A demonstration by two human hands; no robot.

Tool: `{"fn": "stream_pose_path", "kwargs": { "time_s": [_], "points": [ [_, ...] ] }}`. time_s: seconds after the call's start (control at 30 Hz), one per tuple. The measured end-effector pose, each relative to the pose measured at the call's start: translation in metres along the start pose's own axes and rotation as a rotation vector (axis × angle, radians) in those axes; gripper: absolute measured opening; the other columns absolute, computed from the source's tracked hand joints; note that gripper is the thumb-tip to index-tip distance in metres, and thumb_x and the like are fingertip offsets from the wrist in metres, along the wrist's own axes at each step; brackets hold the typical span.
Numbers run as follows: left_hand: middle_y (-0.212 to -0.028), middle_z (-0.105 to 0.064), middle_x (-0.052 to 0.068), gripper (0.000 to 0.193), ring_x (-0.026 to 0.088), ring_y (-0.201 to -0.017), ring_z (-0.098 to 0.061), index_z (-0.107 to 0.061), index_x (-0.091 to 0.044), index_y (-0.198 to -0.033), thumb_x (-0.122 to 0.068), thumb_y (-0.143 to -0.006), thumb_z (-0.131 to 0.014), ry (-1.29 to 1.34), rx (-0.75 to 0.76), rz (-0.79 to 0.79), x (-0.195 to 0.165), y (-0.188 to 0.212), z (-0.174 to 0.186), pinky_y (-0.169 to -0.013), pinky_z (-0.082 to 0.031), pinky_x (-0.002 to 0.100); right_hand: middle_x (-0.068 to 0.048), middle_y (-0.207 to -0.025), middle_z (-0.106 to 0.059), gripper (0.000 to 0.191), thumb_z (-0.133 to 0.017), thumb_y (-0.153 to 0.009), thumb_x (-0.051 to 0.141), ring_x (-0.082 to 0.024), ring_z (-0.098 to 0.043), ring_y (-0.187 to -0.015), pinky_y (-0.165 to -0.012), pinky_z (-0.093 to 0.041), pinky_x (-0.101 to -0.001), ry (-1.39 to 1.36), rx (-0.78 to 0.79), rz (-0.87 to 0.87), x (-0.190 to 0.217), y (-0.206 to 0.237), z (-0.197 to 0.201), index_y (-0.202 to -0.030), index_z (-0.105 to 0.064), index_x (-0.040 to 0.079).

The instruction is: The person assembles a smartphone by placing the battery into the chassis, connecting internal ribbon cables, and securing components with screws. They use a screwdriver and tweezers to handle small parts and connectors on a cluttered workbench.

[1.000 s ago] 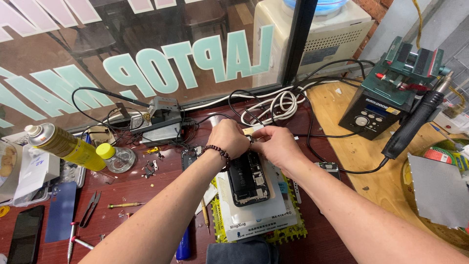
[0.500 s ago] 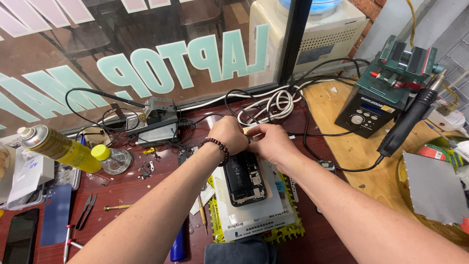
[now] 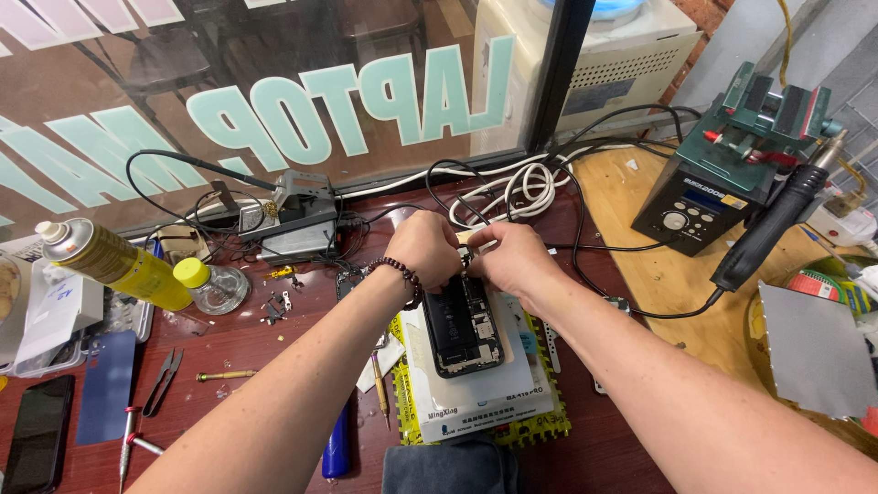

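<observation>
An opened phone (image 3: pixel 464 325), back cover off with black battery and boards showing, lies on a white pad (image 3: pixel 485 389) over a yellow mat (image 3: pixel 549 430). Both hands meet at the phone's far end. My left hand (image 3: pixel 422 249), with a dark bead bracelet on its wrist, is curled with fingers closed against that top edge. My right hand (image 3: pixel 509 258) pinches at the same spot, fingertips pressed together over the phone's top. Whatever small part or tool lies between the fingers is hidden.
A yellow spray can (image 3: pixel 110 261) and a small yellow-capped bottle (image 3: pixel 208 284) stand at the left. Tweezers (image 3: pixel 160 380), screwdrivers (image 3: pixel 224 375) and a dark phone (image 3: pixel 37 434) lie near the front left. A soldering station (image 3: pixel 709 197) with a black handpiece (image 3: pixel 768 229) sits at the right, cables (image 3: pixel 512 187) behind.
Both hands stay at the phone's top end with only slight finger shifts. The view has drifted a little.
</observation>
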State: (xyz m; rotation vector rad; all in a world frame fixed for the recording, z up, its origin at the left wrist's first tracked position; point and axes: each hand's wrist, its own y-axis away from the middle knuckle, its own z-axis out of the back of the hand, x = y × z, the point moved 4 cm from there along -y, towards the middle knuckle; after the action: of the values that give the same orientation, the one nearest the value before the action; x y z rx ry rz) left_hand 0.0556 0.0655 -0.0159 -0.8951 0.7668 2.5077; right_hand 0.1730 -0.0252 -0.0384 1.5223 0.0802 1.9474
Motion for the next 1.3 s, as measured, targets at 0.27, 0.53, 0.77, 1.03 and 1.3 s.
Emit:
{"fn": "stream_pose_path", "kwargs": {
  "time_s": [0.27, 0.53, 0.77, 1.03, 1.3],
  "points": [
    [-0.08, -0.077, 0.01, 0.023, 0.02, -0.06, -0.074, -0.077, -0.003, -0.087, -0.016, -0.07, -0.083, 0.031, -0.038, 0.042, 0.015, 0.006, 0.005, -0.051, -0.062, 0.033, -0.005, -0.09, -0.073, 0.036, -0.08, -0.073, 0.003, -0.014, -0.066, -0.077, -0.067, -0.053, -0.0297, 0.095, -0.085, 0.055, 0.0, 0.002, 0.0, -0.109, -0.074, 0.008],
    [-0.087, -0.078, 0.012, 0.033, 0.023, -0.084, -0.077, -0.082, -0.009, -0.085, -0.031, -0.063, -0.089, -0.168, -0.078, -0.038, 0.017, -0.005, -0.005, -0.082, -0.06, 0.035, -0.005, -0.091, -0.075, 0.034, -0.078, -0.075, 0.005, -0.013, -0.068, -0.078, -0.067, -0.054, -0.0298, 0.094, -0.105, 0.018, 0.003, 0.004, 0.0, -0.108, -0.073, 0.009],
    [-0.096, -0.078, 0.014, 0.04, 0.025, -0.092, -0.077, -0.082, -0.008, -0.094, -0.03, -0.061, -0.09, -0.225, -0.036, -0.023, 0.015, -0.015, -0.006, -0.084, -0.06, 0.036, -0.005, -0.088, -0.069, 0.032, -0.069, -0.083, 0.003, -0.016, -0.06, -0.074, -0.062, -0.046, -0.0328, -0.139, 0.095, -0.096, -0.006, -0.005, 0.005, -0.115, -0.07, 0.009],
    [-0.101, -0.079, 0.011, 0.045, 0.023, -0.094, -0.076, -0.081, -0.009, -0.099, -0.028, -0.06, -0.092, -0.267, -0.002, 0.009, 0.009, -0.017, -0.005, -0.085, -0.059, 0.034, -0.002, -0.09, -0.071, 0.034, -0.065, -0.086, 0.005, -0.012, -0.066, -0.079, -0.067, -0.051, -0.0293, -0.27, 0.186, -0.131, -0.012, -0.004, 0.01, -0.12, -0.066, 0.009],
    [-0.102, -0.078, 0.01, 0.044, 0.022, -0.095, -0.076, -0.082, -0.011, -0.101, -0.028, -0.061, -0.091, -0.313, 0.032, 0.011, 0.007, -0.018, -0.004, -0.086, -0.06, 0.034, -0.004, -0.083, -0.067, 0.032, -0.074, -0.079, 0.0, -0.013, -0.057, -0.067, -0.055, -0.044, -0.0283, -0.121, 0.045, -0.071, -0.007, -0.004, 0.005, -0.109, -0.072, 0.008]
  ]
}}
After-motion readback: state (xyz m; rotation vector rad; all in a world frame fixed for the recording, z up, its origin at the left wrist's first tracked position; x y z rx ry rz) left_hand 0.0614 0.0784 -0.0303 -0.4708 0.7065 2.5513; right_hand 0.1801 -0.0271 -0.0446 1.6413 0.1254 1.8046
